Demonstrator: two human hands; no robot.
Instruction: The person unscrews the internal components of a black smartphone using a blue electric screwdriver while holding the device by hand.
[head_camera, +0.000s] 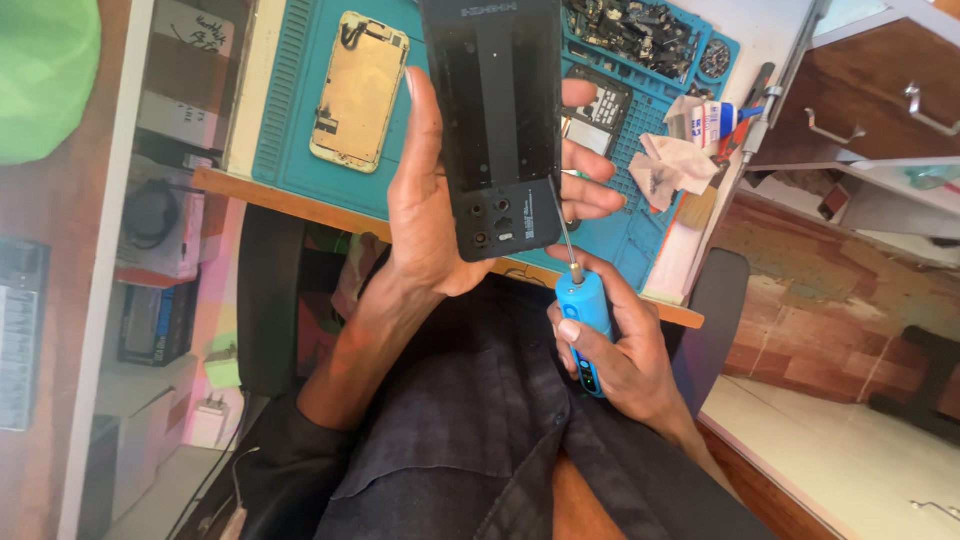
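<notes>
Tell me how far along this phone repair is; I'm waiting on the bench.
Done: a gold-backed phone body lies stripped on the teal silicone work mat. In hand: the left hand holds a black rectangular phone back panel upright, while the right hand sets a blue-handled electric screwdriver at its lower edge. Left: loose black parts remain in the mat's tray.
</notes>
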